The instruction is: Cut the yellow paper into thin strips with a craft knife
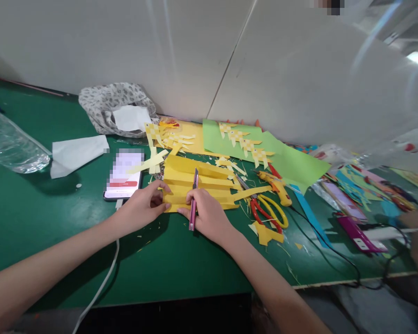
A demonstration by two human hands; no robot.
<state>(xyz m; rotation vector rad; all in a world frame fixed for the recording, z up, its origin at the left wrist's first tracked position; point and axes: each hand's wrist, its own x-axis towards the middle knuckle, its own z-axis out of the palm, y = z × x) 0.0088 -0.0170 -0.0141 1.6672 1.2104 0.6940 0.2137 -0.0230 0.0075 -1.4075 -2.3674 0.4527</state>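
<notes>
A folded yellow paper [195,183] with raised creases lies in front of me on the green table. My left hand [149,202] pinches its lower left edge between thumb and fingertips. In my right hand [205,211] is a purple craft knife [192,208], its blade pointing away from me over the paper. The right thumb touches the paper's near edge. Just right of the paper are scissors [273,211] with red and yellow handles, beside cut yellow scraps [266,234].
A phone [123,176] with a white cable lies left. Farther left are a tissue [77,153] and plastic bottle [16,141]. Woven paper fish [247,144] rest on green sheets [297,164]. A yellow glue gun [278,188] and power strip [357,234] are right.
</notes>
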